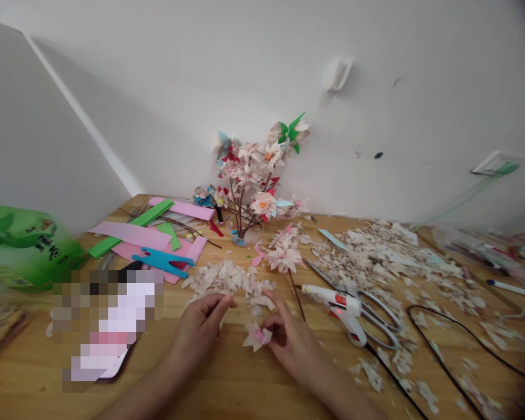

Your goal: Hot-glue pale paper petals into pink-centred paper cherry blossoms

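The paper blossom (258, 336) was pinched in your right hand (291, 344), your left hand (199, 329) closed beside it; the flowered branch (249, 175) stood built, loose paper petals (227, 277) lay unused.

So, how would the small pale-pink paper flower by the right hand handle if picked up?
The small pale-pink paper flower is probably light; its thin petals would likely flop and crease easily. A push might skid it across the smooth wooden tabletop.
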`<state>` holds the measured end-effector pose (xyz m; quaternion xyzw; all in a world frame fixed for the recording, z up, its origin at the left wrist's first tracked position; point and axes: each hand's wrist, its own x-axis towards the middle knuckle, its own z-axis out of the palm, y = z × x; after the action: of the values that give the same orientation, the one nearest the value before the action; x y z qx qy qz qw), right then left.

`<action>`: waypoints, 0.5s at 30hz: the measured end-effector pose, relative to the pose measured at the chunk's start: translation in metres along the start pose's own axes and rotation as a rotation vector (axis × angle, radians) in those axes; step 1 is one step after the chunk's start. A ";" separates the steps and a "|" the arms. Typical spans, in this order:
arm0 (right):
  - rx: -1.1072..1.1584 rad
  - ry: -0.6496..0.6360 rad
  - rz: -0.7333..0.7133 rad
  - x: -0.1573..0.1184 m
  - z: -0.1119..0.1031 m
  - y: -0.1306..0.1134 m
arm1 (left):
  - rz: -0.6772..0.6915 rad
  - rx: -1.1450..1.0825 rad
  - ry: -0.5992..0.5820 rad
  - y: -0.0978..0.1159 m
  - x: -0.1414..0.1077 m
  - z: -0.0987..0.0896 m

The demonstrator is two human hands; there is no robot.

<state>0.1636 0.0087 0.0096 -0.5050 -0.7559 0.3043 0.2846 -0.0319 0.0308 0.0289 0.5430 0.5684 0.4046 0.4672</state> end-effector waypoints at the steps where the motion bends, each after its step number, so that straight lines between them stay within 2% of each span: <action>1: 0.015 0.014 0.016 0.001 0.000 0.000 | 0.016 -0.005 -0.011 -0.001 0.000 0.000; 5: 0.081 0.073 0.013 0.002 -0.001 -0.001 | 0.077 -0.197 -0.114 -0.005 -0.002 0.006; 9: 0.097 0.070 -0.030 0.001 -0.002 -0.005 | -0.009 -0.430 -0.242 -0.011 -0.003 0.014; 15: 0.112 0.055 -0.059 -0.001 -0.001 -0.008 | -0.075 -0.528 -0.274 -0.018 -0.001 0.016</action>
<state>0.1601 0.0053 0.0161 -0.4740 -0.7442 0.3234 0.3419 -0.0203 0.0273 0.0078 0.4310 0.3949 0.4439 0.6792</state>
